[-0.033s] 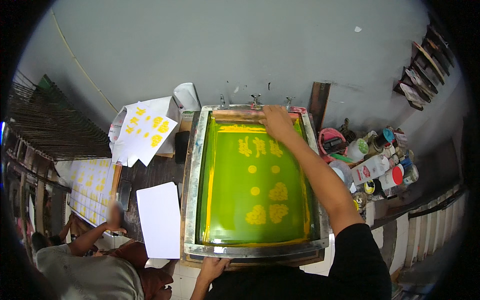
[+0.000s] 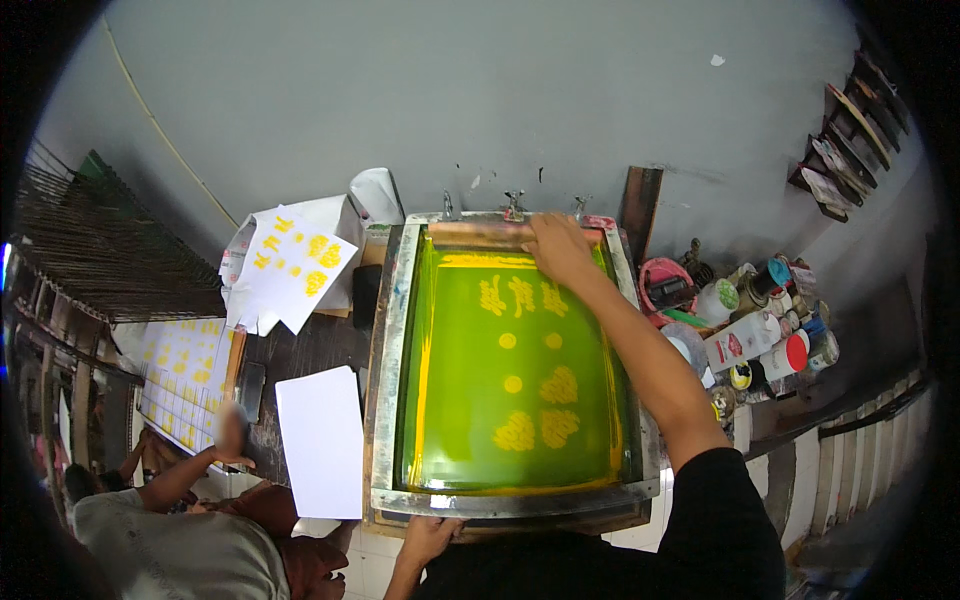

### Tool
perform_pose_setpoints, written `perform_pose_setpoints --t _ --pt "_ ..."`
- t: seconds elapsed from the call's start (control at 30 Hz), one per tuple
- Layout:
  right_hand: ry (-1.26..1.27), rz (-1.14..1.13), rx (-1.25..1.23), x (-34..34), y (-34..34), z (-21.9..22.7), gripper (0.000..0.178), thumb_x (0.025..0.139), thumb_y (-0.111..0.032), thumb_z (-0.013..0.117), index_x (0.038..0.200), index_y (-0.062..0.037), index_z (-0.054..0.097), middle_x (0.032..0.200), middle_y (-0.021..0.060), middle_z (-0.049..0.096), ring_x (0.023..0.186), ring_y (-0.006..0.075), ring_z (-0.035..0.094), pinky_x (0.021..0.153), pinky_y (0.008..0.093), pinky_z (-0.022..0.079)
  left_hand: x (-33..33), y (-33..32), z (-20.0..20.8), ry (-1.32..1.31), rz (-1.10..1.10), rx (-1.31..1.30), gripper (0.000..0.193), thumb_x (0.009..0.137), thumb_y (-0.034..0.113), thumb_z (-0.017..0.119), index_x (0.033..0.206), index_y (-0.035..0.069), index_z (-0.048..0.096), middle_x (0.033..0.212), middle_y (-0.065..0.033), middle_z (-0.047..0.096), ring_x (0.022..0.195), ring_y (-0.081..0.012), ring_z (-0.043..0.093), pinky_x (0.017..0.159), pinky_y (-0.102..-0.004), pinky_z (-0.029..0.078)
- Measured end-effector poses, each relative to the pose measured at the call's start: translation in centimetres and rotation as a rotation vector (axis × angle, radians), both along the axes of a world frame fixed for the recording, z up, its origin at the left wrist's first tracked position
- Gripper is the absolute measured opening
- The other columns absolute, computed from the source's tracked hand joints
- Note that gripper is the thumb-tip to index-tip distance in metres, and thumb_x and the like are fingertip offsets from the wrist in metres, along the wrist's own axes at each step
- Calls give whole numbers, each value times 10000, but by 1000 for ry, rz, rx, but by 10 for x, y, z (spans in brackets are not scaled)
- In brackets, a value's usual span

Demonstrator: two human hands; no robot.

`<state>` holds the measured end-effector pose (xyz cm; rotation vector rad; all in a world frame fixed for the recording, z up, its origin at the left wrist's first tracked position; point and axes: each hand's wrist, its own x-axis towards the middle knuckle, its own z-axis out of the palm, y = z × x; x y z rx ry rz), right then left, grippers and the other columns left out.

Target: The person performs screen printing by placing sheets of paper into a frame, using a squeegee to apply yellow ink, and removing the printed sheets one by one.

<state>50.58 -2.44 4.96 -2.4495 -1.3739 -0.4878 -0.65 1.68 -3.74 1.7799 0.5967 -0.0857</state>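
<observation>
wall (image 2: 560, 100), three clamps (image 2: 513, 205), one screen (image 2: 470, 370), one squeegee (image 2: 480, 236), wearer's two hands (image 2: 562, 246) (image 2: 430, 537)

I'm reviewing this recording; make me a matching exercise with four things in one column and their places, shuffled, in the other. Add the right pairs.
1. Right hand
2. Left hand
3. Blank white sheet
4. Red-capped container

A. Among containers right of the screen frame
B. On the wooden bar at the frame's far end
C. By the frame's near edge
D. On the dark table, left of the frame

Pairs: 1-B; 2-C; 3-D; 4-A
</observation>
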Motion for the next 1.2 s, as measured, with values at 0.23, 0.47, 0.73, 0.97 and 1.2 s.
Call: perform_pose_setpoints --t 0.23,0.47,0.73,0.97,1.2 --pt "-14 -49 -49 4 -1 -11 310 893 -226 725 1090 -28 591 1059 164 657 1054 345 595 910 471 435 -3 -1 3 24 -26 25 157 946 97 626 824 12 675 707 -50 666 666 -174 642 632 -333 507" --pt "-51 -83 -20 25 2 -17 354 867 -231 748 1125 -35 605 1058 149 667 1058 329 604 926 466 439 -10 -4 1 55 -11 3 133 942 89 640 842 10 681 719 -47 666 666 -163 640 640 -327 514" --pt "-107 -60 20 25 13 -16 265 870 -197 711 1073 -51 624 1036 143 665 1049 326 609 913 458 447 -6 -1 -12 49 79 -151 55 900 -29 657 847 -18 651 758 -53 673 695 -165 641 640 -315 514" --pt "-95 26 54 19 21 -31 259 795 -114 697 1036 -55 624 996 123 651 1008 313 603 892 439 443 0 3 4 -13 -49 142 198 938 131 632 788 6 669 671 -56 642 657 -168 629 641 -334 504" --pt "-80 -121 15 24 -4 -20 283 780 -73 714 1044 -34 620 1036 133 654 1047 304 594 935 415 432 2 -3 1 -116 161 -209 162 976 55 627 835 -16 664 678 -44 637 610 -147 599 567 -300 459"
